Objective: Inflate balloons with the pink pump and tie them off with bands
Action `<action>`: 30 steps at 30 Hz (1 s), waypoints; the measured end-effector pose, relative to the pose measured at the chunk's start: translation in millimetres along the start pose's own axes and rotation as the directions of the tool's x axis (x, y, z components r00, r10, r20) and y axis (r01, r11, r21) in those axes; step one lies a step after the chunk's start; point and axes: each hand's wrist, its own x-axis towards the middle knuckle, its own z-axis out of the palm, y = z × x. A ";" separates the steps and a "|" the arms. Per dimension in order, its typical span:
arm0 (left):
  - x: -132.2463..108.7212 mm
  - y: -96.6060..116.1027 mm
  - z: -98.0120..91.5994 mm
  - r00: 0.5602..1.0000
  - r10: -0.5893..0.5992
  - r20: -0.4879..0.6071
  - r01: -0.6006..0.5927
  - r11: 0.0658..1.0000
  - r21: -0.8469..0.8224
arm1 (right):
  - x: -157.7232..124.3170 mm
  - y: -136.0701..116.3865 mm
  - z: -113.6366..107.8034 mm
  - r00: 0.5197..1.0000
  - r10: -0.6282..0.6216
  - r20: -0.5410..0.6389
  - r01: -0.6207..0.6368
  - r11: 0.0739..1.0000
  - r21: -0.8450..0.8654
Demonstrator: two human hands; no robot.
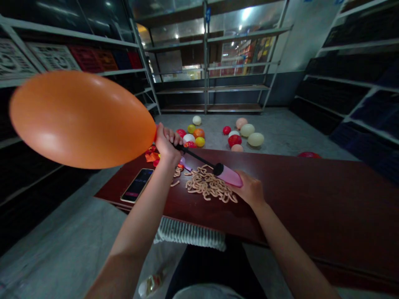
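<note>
Orange balloon (81,119) hangs blown up and fat in the air at about 10 o'clock from the person, its neck closed inside the left hand (166,143). That hand is clenched around the neck and the black tube of a pink hand pump (229,175), though the spot where tube meets balloon is hidden by the fingers. The right hand (249,190) grips the pump's pink barrel, so the pump slants between the two hands, just above a dark red wooden surface (311,199). A heap of limp tan balloons (208,185) lies right under the pump at about 12 o'clock. A phone (137,185) lies face up at about 11 o'clock, beside the left forearm, and scraps of orange and red balloon (152,155) sit near the left hand. Beyond the surface, blown-up balloons (193,133) in red, white, yellow and orange dot the floor (280,128), with metal shelves (205,87) farther off at 12 o'clock.
</note>
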 end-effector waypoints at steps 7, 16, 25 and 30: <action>2.3 -10.9 -18.5 0.993 -0.027 -0.111 0.023 0.999 -0.035 | -3.0 6.5 4.4 0.991 -0.126 -0.048 0.121 0.988 -0.095; -17.7 -97.8 12.1 0.993 -0.117 -0.016 0.117 0.993 0.000 | -0.9 7.2 2.9 0.997 0.025 -0.066 -0.033 0.992 -0.123; -44.2 -156.3 34.5 0.982 -0.187 -0.011 0.188 0.982 0.028 | -0.6 13.2 -1.8 0.979 0.179 -0.100 -0.187 0.979 -0.083; -31.9 -128.6 36.7 0.989 -0.148 0.012 0.148 0.989 0.031 | 0.9 12.6 0.3 0.982 0.128 -0.137 -0.136 0.989 -0.052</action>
